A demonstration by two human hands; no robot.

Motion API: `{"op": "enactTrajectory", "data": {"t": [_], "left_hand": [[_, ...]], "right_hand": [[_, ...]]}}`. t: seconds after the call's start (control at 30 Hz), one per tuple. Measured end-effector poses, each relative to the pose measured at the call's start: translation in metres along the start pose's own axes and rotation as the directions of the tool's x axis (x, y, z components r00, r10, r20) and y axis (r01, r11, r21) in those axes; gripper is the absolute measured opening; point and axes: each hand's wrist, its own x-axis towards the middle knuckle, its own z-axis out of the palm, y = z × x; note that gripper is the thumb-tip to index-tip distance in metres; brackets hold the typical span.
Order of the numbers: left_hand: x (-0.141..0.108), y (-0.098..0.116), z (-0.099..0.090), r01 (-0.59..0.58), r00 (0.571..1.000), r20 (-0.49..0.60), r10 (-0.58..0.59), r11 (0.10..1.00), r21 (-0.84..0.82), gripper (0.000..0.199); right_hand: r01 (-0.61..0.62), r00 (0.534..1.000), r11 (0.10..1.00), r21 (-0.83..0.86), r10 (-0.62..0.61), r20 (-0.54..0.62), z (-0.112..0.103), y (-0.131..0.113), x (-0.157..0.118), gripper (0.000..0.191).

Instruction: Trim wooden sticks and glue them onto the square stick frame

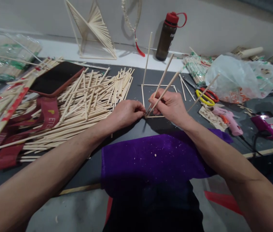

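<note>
A square frame of thin wooden sticks (157,85) lies on the dark table, with an upright stick (147,58) at its back left corner and a tilted one (205,91) on its right side. My right hand (166,104) is closed around a pair of slanting sticks (166,89) whose lower ends are at the frame's front left corner. My left hand (130,112) touches that same corner with thumb and fingertips pressed together; anything pinched there is too small to make out.
A pile of loose sticks (85,93) and a phone (57,77) lie left. A bottle (167,37) and a stick model (95,35) stand behind. Scissors (206,96), a pink glue gun (228,119) and a plastic bag (235,77) are right. A purple cloth (151,158) lies in front.
</note>
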Motion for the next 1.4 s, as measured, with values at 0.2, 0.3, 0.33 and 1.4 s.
{"op": "enactTrajectory", "data": {"t": [0.2, 0.3, 0.33, 1.4], "left_hand": [[-0.001, 0.0003, -0.0015, -0.003, 1.0, 0.009, 0.003, 1.0, 0.002, 0.019], [-0.0008, 0.0003, -0.0018, 0.008, 1.0, 0.019, -0.008, 1.0, -0.006, 0.019], [-0.0007, 0.0003, -0.0018, 0.01, 1.0, 0.023, -0.01, 1.0, -0.007, 0.019], [-0.0023, -0.0011, -0.001, -0.012, 1.0, 0.022, 0.012, 1.0, -0.006, 0.021]], "right_hand": [[0.004, 0.999, 0.999, 0.037, -0.002, -0.053, -0.0006, 0.0022, -0.0042, 0.017], [-0.005, 0.998, 0.998, 0.061, 0.009, -0.067, -0.0011, 0.0031, -0.0047, 0.015], [-0.005, 0.998, 0.998, 0.065, 0.009, -0.07, -0.0013, 0.0035, -0.0047, 0.015], [-0.073, 0.994, 0.993, 0.095, 0.08, -0.069, -0.0047, 0.0051, -0.0086, 0.023]]}}
